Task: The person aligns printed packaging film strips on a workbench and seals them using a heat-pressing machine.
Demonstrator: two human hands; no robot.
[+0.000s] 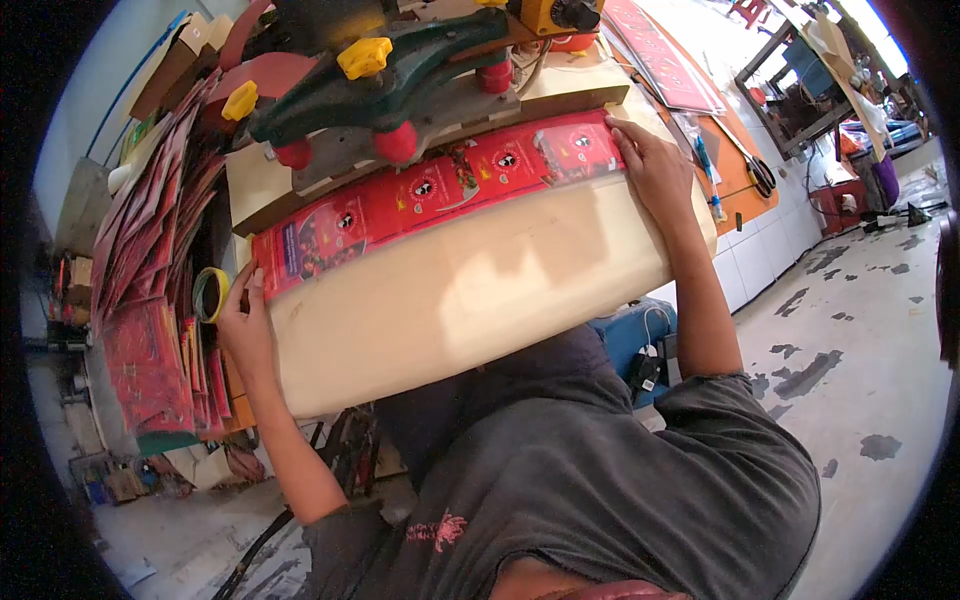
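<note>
At nine o'clock a pile of red sheets (150, 290) is lying, too overlapped for me to count, and one roll of tape (198, 297) is sitting just beside my left hand (248, 330). That grip is pinching the left end of one red printed strip (440, 195). The strip is lying from about ten to one o'clock across the pale surface (450, 290), showing four round emblems; whether more are lying beneath, I cannot tell. Beyond it, toward eleven, a green frame (420, 75) is carrying three visible yellow knobs (365, 58) and three red knobs (395, 143). As I judge it, the laying-out is looking done; what is remaining I cannot tell. At two o'clock my right hand (660, 175) is touching the strip's right end, its closure not showing clearly. Farther out, one pair of scissors (762, 178) is lying.
</note>
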